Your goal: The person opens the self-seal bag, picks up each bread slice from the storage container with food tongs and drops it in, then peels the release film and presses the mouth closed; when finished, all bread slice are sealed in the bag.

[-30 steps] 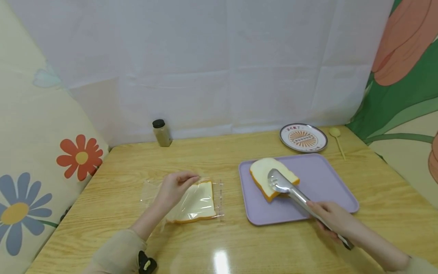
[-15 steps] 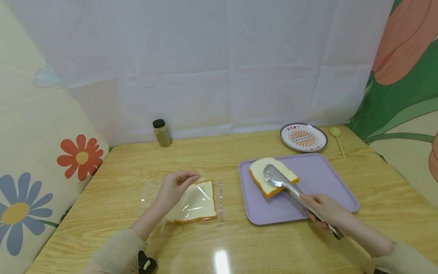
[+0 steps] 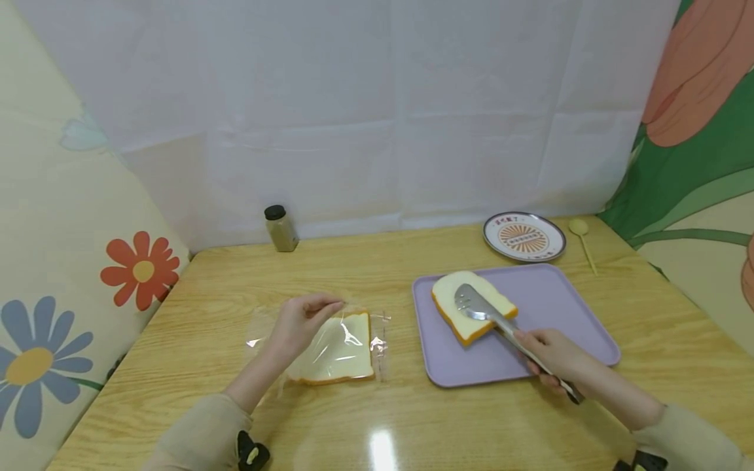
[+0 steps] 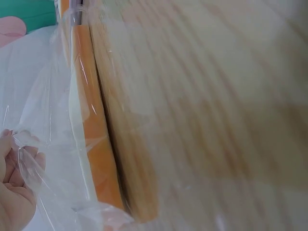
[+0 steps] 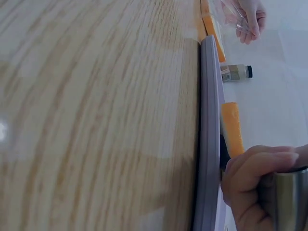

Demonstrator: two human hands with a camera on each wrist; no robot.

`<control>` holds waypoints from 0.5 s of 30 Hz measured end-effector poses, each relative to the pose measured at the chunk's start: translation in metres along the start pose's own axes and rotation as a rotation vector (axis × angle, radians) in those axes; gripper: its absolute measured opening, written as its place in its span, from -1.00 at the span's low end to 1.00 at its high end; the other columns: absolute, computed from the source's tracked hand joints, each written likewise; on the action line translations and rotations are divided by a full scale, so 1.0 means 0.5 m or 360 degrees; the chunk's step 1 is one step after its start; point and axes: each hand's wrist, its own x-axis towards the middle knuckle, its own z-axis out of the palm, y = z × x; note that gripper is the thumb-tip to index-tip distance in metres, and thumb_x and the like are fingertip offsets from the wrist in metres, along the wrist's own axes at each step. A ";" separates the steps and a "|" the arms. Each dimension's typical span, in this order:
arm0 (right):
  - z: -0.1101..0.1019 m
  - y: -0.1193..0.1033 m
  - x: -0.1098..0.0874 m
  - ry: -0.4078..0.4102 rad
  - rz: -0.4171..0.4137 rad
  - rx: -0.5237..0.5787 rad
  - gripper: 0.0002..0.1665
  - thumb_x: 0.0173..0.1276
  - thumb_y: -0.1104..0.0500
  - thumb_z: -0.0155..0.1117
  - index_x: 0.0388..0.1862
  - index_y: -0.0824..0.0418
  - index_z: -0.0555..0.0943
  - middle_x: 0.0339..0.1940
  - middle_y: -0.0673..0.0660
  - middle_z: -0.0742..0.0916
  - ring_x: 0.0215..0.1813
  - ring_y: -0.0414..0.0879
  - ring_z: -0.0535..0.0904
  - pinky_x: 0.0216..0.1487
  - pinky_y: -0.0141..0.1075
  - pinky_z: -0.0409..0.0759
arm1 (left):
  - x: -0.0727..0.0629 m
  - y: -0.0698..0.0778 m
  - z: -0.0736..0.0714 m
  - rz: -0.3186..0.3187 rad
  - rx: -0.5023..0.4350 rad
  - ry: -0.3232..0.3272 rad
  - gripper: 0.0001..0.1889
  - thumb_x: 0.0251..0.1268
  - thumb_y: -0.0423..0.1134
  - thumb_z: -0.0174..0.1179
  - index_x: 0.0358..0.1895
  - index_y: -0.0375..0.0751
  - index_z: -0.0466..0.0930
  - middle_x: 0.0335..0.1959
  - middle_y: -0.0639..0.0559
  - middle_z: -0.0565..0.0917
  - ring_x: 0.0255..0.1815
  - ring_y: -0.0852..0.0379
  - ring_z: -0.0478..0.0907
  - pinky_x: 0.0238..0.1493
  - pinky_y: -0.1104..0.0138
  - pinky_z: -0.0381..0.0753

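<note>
My left hand [image 3: 300, 324] pinches the edge of a clear plastic bag [image 3: 381, 347] between thumb and fingertips. Inside the bag lies a bread slice [image 3: 347, 356] with an orange-brown crust, partly hidden by that hand. In the left wrist view, the film [image 4: 53, 115] hangs from my fingers beside the crust [image 4: 91, 110]. With my right hand [image 3: 554, 360] I grip metal tongs [image 3: 485, 307] by the handle. Their upper head lies over a second bread slice [image 3: 456, 286], its lower arm hidden beneath. This slice is at the left of a purple tray [image 3: 559, 320], tilted.
A patterned plate [image 3: 523, 237] stands behind the tray, with a yellow spoon [image 3: 582, 239] to its right. At the back left is a jar [image 3: 281, 230] with a black lid. A white cloth [image 3: 377, 118] hangs behind the wooden table [image 3: 330, 432].
My right hand has moved forward and left, sliding the tongs' head farther onto the slice on the tray. My left hand keeps its pinch on the bag and stays in place.
</note>
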 end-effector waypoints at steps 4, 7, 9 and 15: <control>-0.001 0.003 0.000 -0.0008 -0.0005 0.0020 -0.50 0.52 -0.10 -0.14 -0.36 0.33 0.38 -0.67 -0.02 0.46 -0.80 -0.30 0.23 -0.82 -0.47 0.26 | 0.000 0.001 -0.001 -0.0008 -0.0010 -0.0010 -0.89 0.20 -0.38 0.23 -0.26 -0.28 0.72 -0.33 -0.11 0.76 -0.30 0.24 0.66 -0.30 0.49 0.65; -0.003 0.007 -0.001 -0.0019 -0.0026 0.0052 -0.49 0.52 -0.10 -0.13 -0.34 0.35 0.39 -0.67 -0.02 0.47 -0.80 -0.31 0.24 -0.82 -0.47 0.27 | 0.000 0.001 0.000 -0.0015 -0.0016 -0.0026 -0.89 0.21 -0.39 0.23 -0.25 -0.28 0.71 -0.32 -0.11 0.76 -0.29 0.22 0.67 -0.28 0.50 0.65; -0.007 0.011 -0.002 -0.0040 -0.0051 0.0083 -0.48 0.52 -0.11 -0.14 -0.30 0.36 0.39 -0.65 -0.03 0.48 -0.79 -0.32 0.26 -0.81 -0.48 0.28 | 0.000 0.001 0.000 -0.0019 -0.0013 -0.0035 -0.89 0.22 -0.39 0.22 -0.24 -0.28 0.71 -0.31 -0.11 0.76 -0.28 0.19 0.68 -0.28 0.51 0.65; -0.023 0.014 -0.008 -0.0090 -0.0111 0.0051 -0.45 0.52 -0.13 -0.17 -0.22 0.39 0.38 -0.60 -0.04 0.52 -0.74 -0.32 0.33 -0.78 -0.49 0.35 | 0.002 -0.002 0.002 -0.0007 -0.0007 -0.0035 -0.88 0.22 -0.37 0.22 -0.24 -0.29 0.72 -0.31 -0.13 0.75 -0.27 0.08 0.69 -0.30 0.51 0.64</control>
